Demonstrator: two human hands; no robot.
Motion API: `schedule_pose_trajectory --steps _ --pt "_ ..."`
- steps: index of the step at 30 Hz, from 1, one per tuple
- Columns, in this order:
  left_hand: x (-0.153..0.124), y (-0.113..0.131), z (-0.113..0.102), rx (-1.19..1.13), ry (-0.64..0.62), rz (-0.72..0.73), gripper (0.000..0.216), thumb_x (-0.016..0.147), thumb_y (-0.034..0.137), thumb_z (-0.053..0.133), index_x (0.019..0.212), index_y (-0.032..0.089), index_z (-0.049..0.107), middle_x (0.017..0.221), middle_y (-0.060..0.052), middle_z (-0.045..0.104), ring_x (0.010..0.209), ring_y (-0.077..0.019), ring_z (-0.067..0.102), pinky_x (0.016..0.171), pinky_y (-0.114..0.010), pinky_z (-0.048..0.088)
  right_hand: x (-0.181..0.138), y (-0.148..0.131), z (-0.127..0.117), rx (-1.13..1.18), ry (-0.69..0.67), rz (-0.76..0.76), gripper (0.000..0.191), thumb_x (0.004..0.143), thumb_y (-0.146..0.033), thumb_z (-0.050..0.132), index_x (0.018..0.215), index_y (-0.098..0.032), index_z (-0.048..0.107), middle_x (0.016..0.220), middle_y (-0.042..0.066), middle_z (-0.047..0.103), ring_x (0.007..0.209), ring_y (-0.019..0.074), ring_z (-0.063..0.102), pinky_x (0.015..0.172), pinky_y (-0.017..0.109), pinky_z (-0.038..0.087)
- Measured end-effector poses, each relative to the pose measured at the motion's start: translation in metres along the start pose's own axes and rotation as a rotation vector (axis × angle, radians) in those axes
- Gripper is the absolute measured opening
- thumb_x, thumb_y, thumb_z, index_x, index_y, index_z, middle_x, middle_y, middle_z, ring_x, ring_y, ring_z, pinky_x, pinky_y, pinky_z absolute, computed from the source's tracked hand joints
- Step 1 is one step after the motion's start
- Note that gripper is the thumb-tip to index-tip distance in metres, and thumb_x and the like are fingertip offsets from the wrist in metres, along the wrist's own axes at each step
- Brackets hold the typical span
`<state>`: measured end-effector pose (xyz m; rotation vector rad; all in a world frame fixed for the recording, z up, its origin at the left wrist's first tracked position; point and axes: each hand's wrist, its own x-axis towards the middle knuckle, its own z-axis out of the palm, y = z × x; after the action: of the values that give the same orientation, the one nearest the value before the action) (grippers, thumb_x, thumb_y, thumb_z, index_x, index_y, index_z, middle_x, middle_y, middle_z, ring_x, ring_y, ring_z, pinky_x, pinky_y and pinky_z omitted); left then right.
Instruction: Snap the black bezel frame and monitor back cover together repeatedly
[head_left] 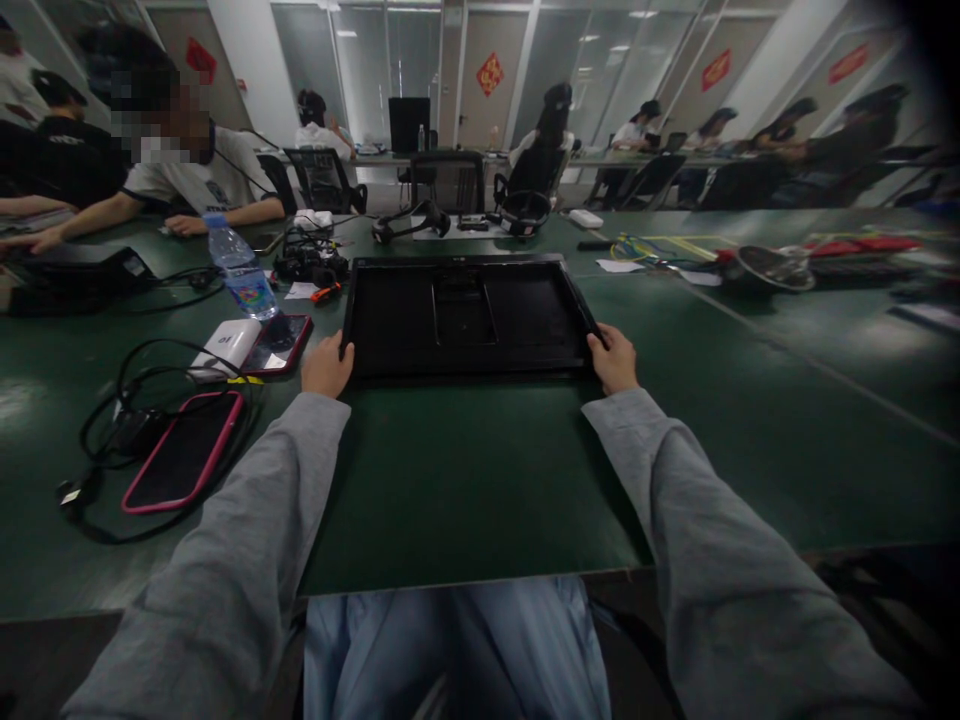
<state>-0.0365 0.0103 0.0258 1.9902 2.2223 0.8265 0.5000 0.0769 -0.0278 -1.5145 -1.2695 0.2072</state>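
Note:
A black rectangular tray-like panel point(525, 310) with a raised rim and a recessed middle section lies in front of me on the green table. My left hand point(327, 366) grips its near left corner, the thumb over the rim. At the opposite side, my right hand point(613, 360) is closed round the right edge near the front corner. Both hands have their undersides hidden. Left of my left hand are a dark phone with a red edge point(279, 342) and a white box-shaped device point(226, 346).
A pink-cased phone point(182, 452) lies among black cables point(94, 440) at the left. Behind stands a water bottle point(238, 270). A metal bowl-like object point(769, 268) and yellow wires point(637, 247) are at the right. A co-worker point(225, 180) sits across at the left.

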Motion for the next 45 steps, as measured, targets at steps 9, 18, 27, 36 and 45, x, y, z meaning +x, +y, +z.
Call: schedule_pose_trajectory --steps 9,18,27,36,45 --pt "-0.007 -0.001 0.001 -0.011 0.034 -0.015 0.051 0.099 0.037 0.045 0.143 0.018 0.061 0.137 -0.018 0.067 0.121 -0.036 0.065 0.105 -0.049 0.049 -0.001 0.007 0.001 -0.07 0.019 0.032 0.045 0.083 -0.041 0.061 0.122 -0.019 0.067 0.112 0.014 0.075 0.106 0.0309 0.071 0.105 0.057 0.051" --pt "0.012 -0.024 0.011 -0.314 0.002 -0.124 0.053 0.09 0.035 0.06 0.139 0.014 0.059 0.132 -0.017 0.07 0.109 -0.025 0.071 0.102 -0.041 0.054 -0.008 0.005 -0.003 -0.1 0.006 0.055 0.043 0.081 -0.04 0.062 0.119 -0.02 0.065 0.105 0.014 0.074 0.103 0.0315 0.071 0.102 0.056 0.053" --pt "0.012 -0.02 0.01 -0.282 -0.007 -0.071 0.048 0.094 0.031 0.054 0.138 0.014 0.054 0.137 -0.018 0.067 0.12 -0.0276 0.067 0.107 -0.045 0.05 -0.008 0.005 -0.006 -0.084 -0.023 0.074 0.041 0.078 -0.046 0.067 0.11 -0.022 0.058 0.106 0.015 0.074 0.105 0.0328 0.071 0.102 0.056 0.053" --pt "0.013 -0.022 0.012 -0.38 -0.001 -0.11 0.045 0.092 0.032 0.057 0.133 0.015 0.055 0.135 -0.017 0.067 0.125 -0.0283 0.064 0.111 -0.046 0.047 -0.007 0.006 -0.006 -0.119 -0.021 0.043 0.04 0.083 -0.054 0.064 0.106 -0.023 0.053 0.101 0.013 0.072 0.1 0.031 0.07 0.097 0.055 0.052" --pt "0.012 -0.022 0.011 -0.365 0.035 -0.121 0.042 0.091 0.032 0.058 0.131 0.016 0.058 0.133 -0.016 0.068 0.122 -0.0287 0.066 0.11 -0.045 0.049 -0.011 -0.004 -0.008 -0.149 -0.04 0.05 0.031 0.084 -0.04 0.06 0.108 -0.023 0.051 0.106 0.016 0.072 0.1 0.0313 0.07 0.098 0.054 0.052"
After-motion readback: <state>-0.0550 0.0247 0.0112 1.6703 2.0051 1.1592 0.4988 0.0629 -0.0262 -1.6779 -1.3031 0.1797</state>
